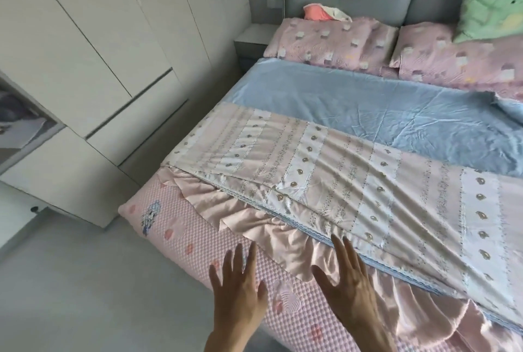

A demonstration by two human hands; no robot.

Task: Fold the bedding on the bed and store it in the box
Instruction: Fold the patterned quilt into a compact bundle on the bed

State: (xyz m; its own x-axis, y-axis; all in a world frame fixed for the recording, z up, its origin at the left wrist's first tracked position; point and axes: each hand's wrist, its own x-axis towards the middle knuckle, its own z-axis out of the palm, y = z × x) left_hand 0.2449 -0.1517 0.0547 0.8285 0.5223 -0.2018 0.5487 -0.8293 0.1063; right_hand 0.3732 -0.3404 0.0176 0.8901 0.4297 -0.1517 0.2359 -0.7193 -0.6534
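My left hand (236, 283) and right hand (349, 278) are spread wide, holding nothing, at the bed's foot edge beside the folded quilt (353, 182). Floor (85, 281) lies open on my left. The quilt's right end is cut off.

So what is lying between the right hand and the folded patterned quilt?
In the head view, only the shiny pink ruffle of the bed cover lies between the right hand and the near edge of the folded patterned quilt; the fingertips almost reach that edge.

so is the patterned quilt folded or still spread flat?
Folded: the patterned quilt lies doubled, blue lining exposed beyond it, stacked edges along its near side.
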